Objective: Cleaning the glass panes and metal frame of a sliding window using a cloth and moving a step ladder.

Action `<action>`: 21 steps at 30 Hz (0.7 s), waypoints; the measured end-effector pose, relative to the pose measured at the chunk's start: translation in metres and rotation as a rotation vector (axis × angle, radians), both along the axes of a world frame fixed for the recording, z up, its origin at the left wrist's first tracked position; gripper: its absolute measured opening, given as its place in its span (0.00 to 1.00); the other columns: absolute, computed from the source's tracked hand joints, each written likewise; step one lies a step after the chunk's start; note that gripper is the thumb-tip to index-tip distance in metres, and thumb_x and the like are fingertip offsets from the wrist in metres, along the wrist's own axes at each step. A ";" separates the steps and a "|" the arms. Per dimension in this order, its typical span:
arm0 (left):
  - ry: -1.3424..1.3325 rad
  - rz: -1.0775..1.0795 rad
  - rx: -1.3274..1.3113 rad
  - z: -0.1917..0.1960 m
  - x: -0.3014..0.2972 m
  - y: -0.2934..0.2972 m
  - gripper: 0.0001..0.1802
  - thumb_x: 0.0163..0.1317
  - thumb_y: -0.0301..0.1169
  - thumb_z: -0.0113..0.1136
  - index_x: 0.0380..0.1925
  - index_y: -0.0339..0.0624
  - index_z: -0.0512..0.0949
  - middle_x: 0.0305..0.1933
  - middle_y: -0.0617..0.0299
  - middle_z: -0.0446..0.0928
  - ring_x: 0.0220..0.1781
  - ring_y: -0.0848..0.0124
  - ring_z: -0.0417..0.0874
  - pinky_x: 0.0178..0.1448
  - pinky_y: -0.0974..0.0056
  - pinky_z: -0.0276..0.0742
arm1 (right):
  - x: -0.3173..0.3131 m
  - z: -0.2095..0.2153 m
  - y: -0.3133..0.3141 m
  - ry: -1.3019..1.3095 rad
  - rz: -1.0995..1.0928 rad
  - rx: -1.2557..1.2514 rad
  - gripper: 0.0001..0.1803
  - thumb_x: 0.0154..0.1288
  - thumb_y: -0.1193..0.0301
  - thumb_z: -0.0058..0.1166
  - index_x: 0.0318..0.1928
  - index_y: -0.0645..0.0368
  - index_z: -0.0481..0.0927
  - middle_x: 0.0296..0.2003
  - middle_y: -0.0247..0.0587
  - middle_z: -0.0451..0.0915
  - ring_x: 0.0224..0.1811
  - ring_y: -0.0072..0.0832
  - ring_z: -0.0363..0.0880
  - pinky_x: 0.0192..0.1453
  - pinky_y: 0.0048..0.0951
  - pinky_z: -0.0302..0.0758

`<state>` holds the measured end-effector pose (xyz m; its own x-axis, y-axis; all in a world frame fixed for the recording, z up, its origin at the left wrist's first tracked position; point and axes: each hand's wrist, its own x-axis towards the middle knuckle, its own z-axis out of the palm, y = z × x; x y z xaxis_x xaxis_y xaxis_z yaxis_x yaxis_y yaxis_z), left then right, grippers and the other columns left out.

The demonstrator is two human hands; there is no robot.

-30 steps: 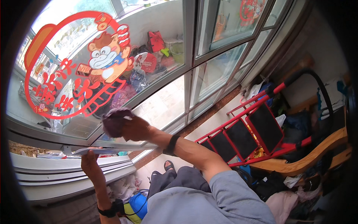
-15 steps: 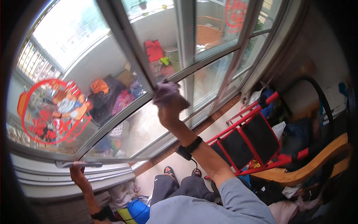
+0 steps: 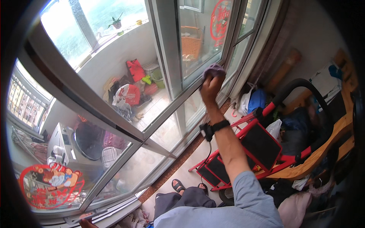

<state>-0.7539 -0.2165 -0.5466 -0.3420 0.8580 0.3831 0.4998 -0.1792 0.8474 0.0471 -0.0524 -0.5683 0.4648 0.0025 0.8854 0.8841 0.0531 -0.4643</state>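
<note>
My right hand (image 3: 211, 89) is closed round a bunched purple-grey cloth (image 3: 214, 71). It presses the cloth to the crossbar of the glass door's grey metal frame (image 3: 181, 98). The right arm is stretched forward, with a black band (image 3: 215, 129) and a cable at the wrist. Low at the left edge, part of my left hand (image 3: 86, 222) shows at a flat grey bar (image 3: 99, 212) by the bottom of a glass panel. Its fingers seem to grip this bar; the rest of that hand is cut off by the picture's edge. A red printed sticker (image 3: 51, 186) is on that panel.
A red folding step ladder (image 3: 262, 144) with black treads stands at my right, beside a curved wooden armrest (image 3: 315, 163). Bags and clothes are heaped behind it. Through the glass are a washing machine (image 3: 62, 142), an orange basket (image 3: 191, 45) and a potted plant (image 3: 117, 23).
My right hand has moved right along the frame with the cloth. The view has turned to the right, and my left hand now sits lower, mostly out of the picture.
</note>
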 end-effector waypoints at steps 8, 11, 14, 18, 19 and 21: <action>0.192 0.041 0.118 0.017 0.032 -0.012 0.21 0.72 0.43 0.58 0.31 0.34 0.80 0.30 0.52 0.82 0.28 0.60 0.82 0.31 0.56 0.79 | 0.095 0.004 0.024 0.133 -0.240 -0.143 0.12 0.66 0.76 0.53 0.49 0.64 0.77 0.50 0.53 0.77 0.55 0.52 0.73 0.64 0.47 0.68; 0.284 0.175 0.056 0.023 0.046 -0.014 0.24 0.73 0.45 0.55 0.33 0.31 0.80 0.31 0.51 0.83 0.29 0.61 0.83 0.33 0.58 0.81 | 0.084 0.000 0.031 0.242 -0.172 0.059 0.09 0.66 0.77 0.53 0.46 0.63 0.78 0.46 0.50 0.79 0.51 0.49 0.77 0.60 0.44 0.72; 0.233 0.119 0.075 0.024 0.040 -0.012 0.25 0.73 0.46 0.56 0.36 0.29 0.81 0.31 0.50 0.83 0.31 0.59 0.83 0.34 0.58 0.80 | 0.060 -0.001 0.031 0.370 -0.044 0.202 0.07 0.66 0.79 0.54 0.43 0.62 0.79 0.42 0.46 0.81 0.46 0.46 0.80 0.56 0.40 0.75; 0.198 0.128 0.069 0.025 0.022 -0.013 0.25 0.73 0.46 0.56 0.38 0.29 0.81 0.33 0.49 0.82 0.31 0.59 0.83 0.34 0.58 0.81 | 0.055 0.006 0.012 0.392 -0.041 0.063 0.07 0.61 0.79 0.56 0.41 0.62 0.80 0.42 0.47 0.78 0.46 0.47 0.78 0.55 0.42 0.74; 0.193 0.133 0.077 0.019 0.024 -0.011 0.25 0.73 0.46 0.56 0.38 0.29 0.80 0.33 0.49 0.82 0.31 0.59 0.83 0.34 0.58 0.81 | 0.066 0.015 0.011 0.331 -0.152 -0.043 0.07 0.60 0.79 0.56 0.41 0.62 0.79 0.43 0.49 0.77 0.47 0.48 0.77 0.55 0.43 0.73; 0.175 0.125 0.082 0.010 0.030 0.000 0.25 0.73 0.46 0.56 0.39 0.29 0.80 0.34 0.48 0.82 0.32 0.59 0.83 0.34 0.58 0.81 | 0.098 0.016 0.012 0.527 0.003 -0.012 0.08 0.63 0.76 0.52 0.43 0.63 0.77 0.43 0.53 0.75 0.49 0.51 0.75 0.57 0.47 0.69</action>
<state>-0.7242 -0.2162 -0.5361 -0.3664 0.7767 0.5124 0.6602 -0.1710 0.7313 0.1446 -0.0407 -0.5522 0.8471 0.0130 0.5312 0.5301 0.0475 -0.8466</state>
